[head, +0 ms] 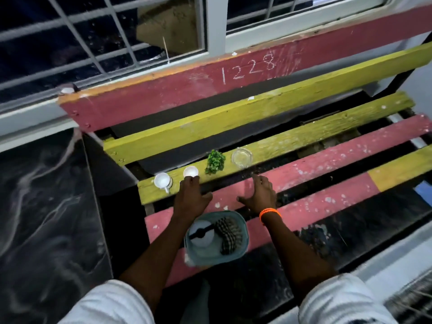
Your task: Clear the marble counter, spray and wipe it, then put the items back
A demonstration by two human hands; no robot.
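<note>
The left hand reaches over the slatted surface, fingertips touching a small white cup without closing on it. A second white cup, with a handle, sits just to its left. The right hand hovers spread and empty; beyond it stand a green plant sprig and a clear glass dish. Between the forearms sits a teal tub holding a checked cloth. The dark marble counter lies well to the left.

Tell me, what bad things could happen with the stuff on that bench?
The white cup under the left hand sits by a gap between slats; a nudge might tip it through. The glass ashtray rests near the slat edge and could slide off. The tub overhangs its slat, so it may topple.
</note>
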